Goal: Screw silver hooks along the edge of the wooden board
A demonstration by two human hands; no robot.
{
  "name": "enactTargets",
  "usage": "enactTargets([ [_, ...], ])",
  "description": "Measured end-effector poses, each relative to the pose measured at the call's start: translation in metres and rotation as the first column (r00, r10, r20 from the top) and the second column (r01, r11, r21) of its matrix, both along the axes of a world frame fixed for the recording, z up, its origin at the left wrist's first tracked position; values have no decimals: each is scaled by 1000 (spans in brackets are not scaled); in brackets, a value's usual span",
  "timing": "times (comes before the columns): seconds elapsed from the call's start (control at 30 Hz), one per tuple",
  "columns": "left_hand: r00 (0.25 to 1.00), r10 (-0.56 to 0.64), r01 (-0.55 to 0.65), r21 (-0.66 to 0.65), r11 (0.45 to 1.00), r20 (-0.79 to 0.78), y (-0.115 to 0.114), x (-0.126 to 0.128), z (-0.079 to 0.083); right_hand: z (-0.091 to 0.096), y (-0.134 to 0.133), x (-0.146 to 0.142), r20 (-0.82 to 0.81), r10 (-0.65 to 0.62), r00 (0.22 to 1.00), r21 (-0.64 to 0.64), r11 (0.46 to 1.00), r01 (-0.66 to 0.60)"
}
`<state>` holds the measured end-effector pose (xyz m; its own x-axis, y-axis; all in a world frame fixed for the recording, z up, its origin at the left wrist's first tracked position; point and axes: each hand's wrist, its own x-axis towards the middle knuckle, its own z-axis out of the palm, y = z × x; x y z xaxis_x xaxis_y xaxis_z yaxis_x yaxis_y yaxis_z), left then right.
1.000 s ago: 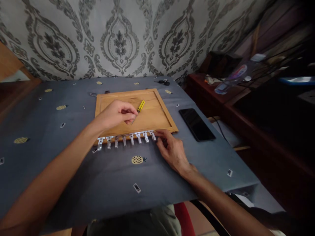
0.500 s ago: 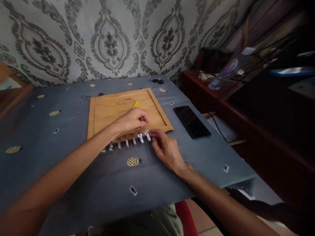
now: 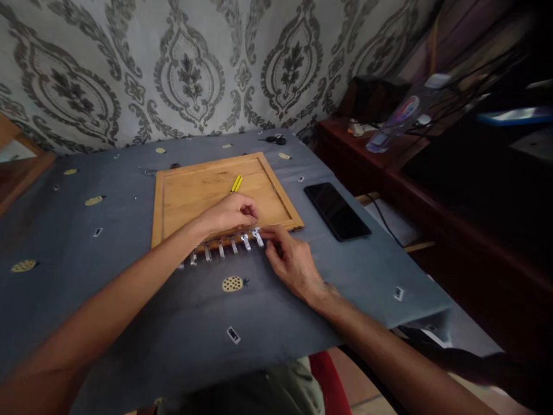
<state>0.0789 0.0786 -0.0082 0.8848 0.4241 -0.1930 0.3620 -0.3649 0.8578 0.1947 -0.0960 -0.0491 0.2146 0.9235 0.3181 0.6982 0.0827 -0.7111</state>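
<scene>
A shallow wooden panel with a raised frame lies on the grey cloth. A metal rail of several silver hooks rests against its near edge. My left hand is closed in a pinch over the right part of the rail, holding a yellow-handled screwdriver whose handle points away from me. My right hand rests on the cloth with its fingers curled against the rail's right end, steadying it.
A black phone lies right of the panel. Keys sit near the patterned wall. The grey cloth covers the table, its edge close to me. A dark side table at the right carries a plastic bottle and cables.
My left hand moved from the panel's middle toward me and to the right, down onto the rail's right part, carrying the screwdriver. My right hand stayed at the rail's end.
</scene>
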Motion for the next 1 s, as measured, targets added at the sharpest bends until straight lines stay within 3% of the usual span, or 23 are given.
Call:
enactTargets([
  [0.27,998,-34,34,-4,999,48,0,-3,-5,0,0,0,5,-1,1000,-5,1000,1],
  [0.7,993,-113,111,63,992,19,-10,-6,6,1,0,0,18,-7,1000,-9,1000,7],
  [1.0,996,-85,84,133,988,5,-8,-6,5,0,-1,0,12,-12,1000,-19,1000,12],
])
